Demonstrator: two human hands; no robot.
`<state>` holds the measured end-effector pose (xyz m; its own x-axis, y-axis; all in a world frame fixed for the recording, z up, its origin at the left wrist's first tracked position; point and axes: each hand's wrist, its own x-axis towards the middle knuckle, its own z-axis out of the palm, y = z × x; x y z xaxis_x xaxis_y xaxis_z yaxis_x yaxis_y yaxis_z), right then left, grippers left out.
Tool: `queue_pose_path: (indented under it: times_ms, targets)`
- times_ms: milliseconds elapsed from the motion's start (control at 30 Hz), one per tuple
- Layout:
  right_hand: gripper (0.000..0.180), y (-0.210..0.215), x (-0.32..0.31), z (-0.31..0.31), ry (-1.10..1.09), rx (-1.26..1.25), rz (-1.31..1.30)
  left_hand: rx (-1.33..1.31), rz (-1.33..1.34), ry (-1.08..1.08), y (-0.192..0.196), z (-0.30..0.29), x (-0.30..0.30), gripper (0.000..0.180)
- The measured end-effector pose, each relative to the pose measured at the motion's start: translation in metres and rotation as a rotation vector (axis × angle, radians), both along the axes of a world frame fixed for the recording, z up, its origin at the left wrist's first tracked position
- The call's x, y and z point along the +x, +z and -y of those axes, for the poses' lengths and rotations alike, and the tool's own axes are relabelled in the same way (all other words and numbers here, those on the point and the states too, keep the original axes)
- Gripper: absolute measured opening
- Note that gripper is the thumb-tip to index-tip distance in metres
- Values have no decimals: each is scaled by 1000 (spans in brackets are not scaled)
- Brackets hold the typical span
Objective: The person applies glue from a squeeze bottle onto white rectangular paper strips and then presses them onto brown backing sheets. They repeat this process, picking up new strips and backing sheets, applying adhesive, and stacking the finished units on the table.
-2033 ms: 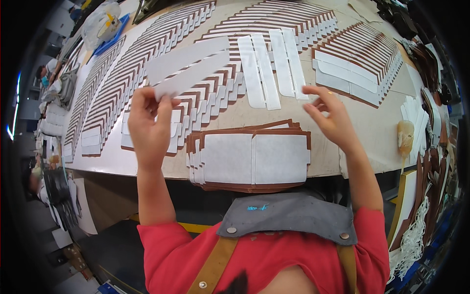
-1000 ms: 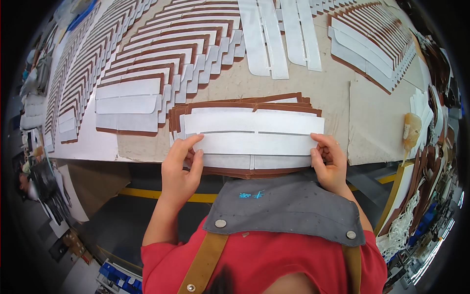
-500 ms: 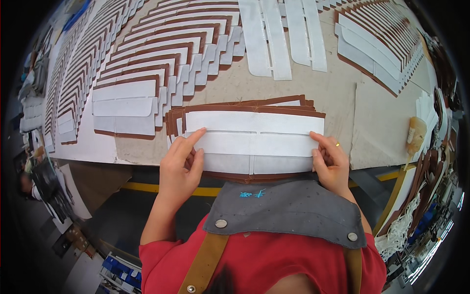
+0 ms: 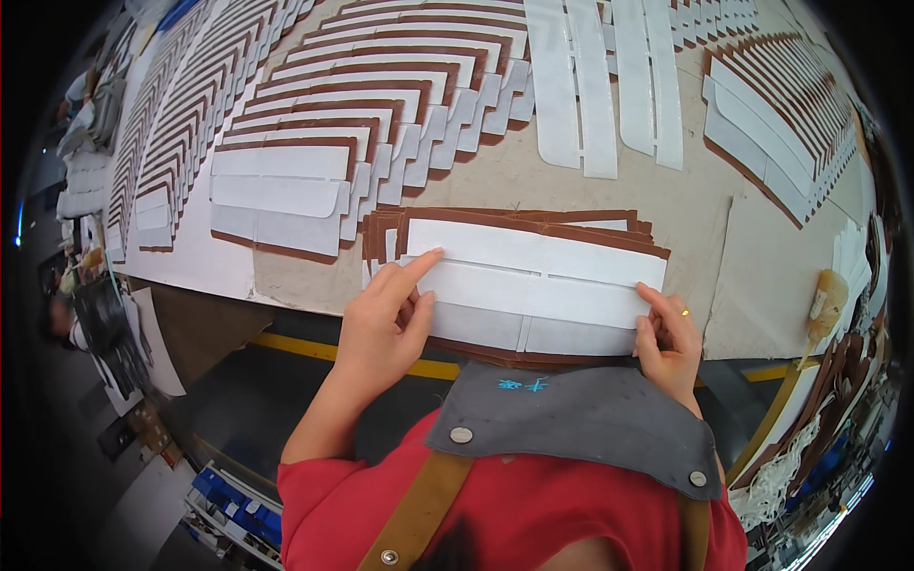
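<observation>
In front of me a brown leather-like panel (image 4: 571, 231), faced with white strips and a pale grey lower band, lies on a pile of similar panels (image 4: 386, 233). My left hand (image 4: 388, 314) is at its left end, the index fingertip on a white strip (image 4: 486, 285) and the thumb at the edge. At the right end, my right hand (image 4: 669, 338) grips the edge between thumb and fingers and wears a ring. The undersides of both grips are hidden.
Overlapping rows of similar panels (image 4: 276, 176) cover the table's left. Long white strips (image 4: 571, 86) lie at the back, another fanned row (image 4: 776, 124) at right. A brush-like tool with a tan head (image 4: 826, 300) is at the right edge. My grey apron (image 4: 581, 409) touches the near side.
The whole view has shifted, so the table and panels appear farther right and lower, slightly tilted. Both hands stay at the ends of the same panel.
</observation>
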<state>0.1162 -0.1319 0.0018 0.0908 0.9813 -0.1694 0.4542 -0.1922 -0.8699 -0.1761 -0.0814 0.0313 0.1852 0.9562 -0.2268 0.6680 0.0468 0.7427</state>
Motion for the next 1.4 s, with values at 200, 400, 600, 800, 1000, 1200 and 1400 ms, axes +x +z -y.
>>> queue_pose_path:
  times_ms: [200, 400, 600, 800, 1000, 1200, 1400]
  targets:
    - [37, 0, 2, 1, 3, -1, -23, -5, -43, -16, 2, -2, 1, 41]
    - [40, 2, 3, -3, 70, 56, 10, 96, -249, -90, 1, 1, 4, 43]
    - [43, 2, 3, -3, 73, 77, 1, 151, -259, -120, -2, -1, 2, 42]
    - [43, 1, 2, -4, 50, 85, 28, 117, -244, -96, -1, 0, 4, 41]
    - [37, 8, -1, -6, 85, 44, 98, 117, -254, -91, -2, 0, 4, 41]
    - [23, 11, 4, -23, 178, 229, 386, 189, -293, -139, 2, -7, 6, 33]
    - [16, 8, -21, -62, 290, 463, 306, 432, -238, -319, -1, -16, 30, 24]
